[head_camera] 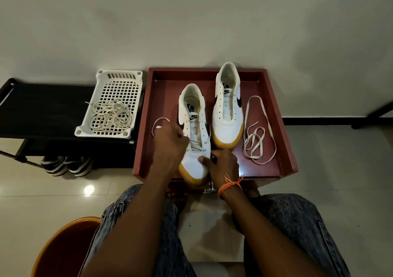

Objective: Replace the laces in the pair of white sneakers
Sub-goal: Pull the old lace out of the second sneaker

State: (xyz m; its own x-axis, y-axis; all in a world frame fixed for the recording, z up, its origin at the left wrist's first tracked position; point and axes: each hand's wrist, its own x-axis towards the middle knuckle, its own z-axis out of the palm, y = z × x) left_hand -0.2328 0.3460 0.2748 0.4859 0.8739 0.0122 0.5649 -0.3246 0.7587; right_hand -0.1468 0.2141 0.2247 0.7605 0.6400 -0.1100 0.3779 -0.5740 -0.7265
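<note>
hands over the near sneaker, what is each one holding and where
Left hand pinches the lace by the lowest eyelets of the near sneaker; right hand grips its toe side.

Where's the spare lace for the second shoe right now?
In the red tray, the loose lace lies coiled right of the unlaced sneaker.

The scene is dim and warm-toned, the corners darker still. A bright glare spot sits on the glossy floor tiles (88,189), reflecting an overhead light. Soft shadows smudge the wall (191,21). The wide lens bends straight lines near the edges; the centre is fairly sharp.
</note>
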